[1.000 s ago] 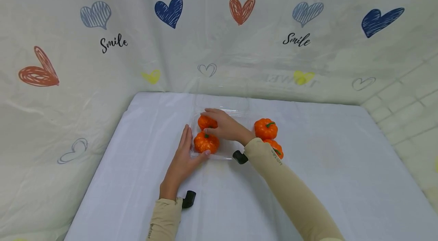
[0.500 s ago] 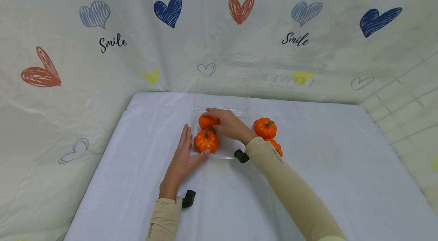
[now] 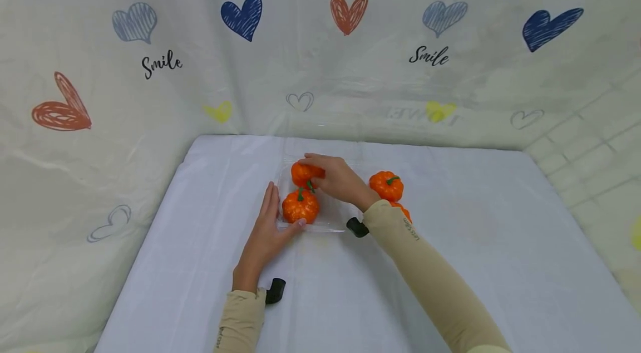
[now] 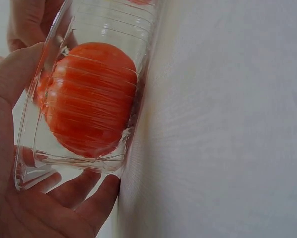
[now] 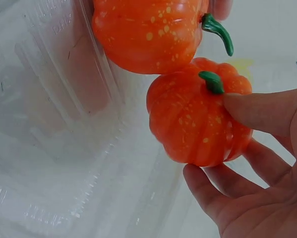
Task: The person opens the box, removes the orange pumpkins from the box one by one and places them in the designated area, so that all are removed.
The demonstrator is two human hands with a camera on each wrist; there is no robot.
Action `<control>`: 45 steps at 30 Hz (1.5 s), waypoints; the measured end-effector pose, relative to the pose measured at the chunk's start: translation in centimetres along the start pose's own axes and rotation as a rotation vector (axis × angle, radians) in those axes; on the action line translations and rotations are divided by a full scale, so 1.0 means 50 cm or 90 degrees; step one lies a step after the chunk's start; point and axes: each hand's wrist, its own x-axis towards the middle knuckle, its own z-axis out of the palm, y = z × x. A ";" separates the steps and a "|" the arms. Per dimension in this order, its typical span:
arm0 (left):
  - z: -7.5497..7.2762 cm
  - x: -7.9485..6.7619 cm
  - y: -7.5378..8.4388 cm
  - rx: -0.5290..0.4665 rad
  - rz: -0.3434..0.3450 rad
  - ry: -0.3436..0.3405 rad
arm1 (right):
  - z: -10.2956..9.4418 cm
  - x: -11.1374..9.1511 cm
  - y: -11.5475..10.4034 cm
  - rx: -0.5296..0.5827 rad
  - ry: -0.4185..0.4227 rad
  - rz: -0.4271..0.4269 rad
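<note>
A clear plastic clamshell box (image 3: 333, 219) stands with its lid raised at the back. My left hand (image 3: 265, 241) holds its near left corner, thumb at the front rim and fingers along the left side. In the box's near left part sits a small orange toy pumpkin (image 3: 300, 208), also visible through the wall in the left wrist view. My right hand (image 3: 343, 179) grips a second toy pumpkin (image 5: 200, 116) between thumb and fingers at the far left of the box. Its green stem shows beside the thumb in the right wrist view, and it touches the first pumpkin there.
To the right of the box lies another toy pumpkin (image 3: 386, 186), with one more (image 3: 400, 209) partly hidden behind the right sleeve (image 3: 395, 225). A white cloth covers the table (image 3: 471, 264). Behind it hangs a curtain (image 3: 300, 52) printed with hearts.
My right hand has lifted slightly and shifted back and right with the far pumpkin, whose stem now shows. The left hand stays on the box.
</note>
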 end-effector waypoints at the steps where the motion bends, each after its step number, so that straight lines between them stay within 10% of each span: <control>1: 0.000 0.000 0.000 0.001 -0.003 0.002 | -0.002 -0.002 0.000 0.000 0.003 -0.001; 15: 0.001 -0.001 0.001 0.002 0.003 0.004 | -0.033 -0.038 0.020 0.040 0.062 -0.030; 45: 0.008 -0.001 0.000 0.004 0.007 0.008 | -0.087 -0.141 0.065 0.122 0.147 0.119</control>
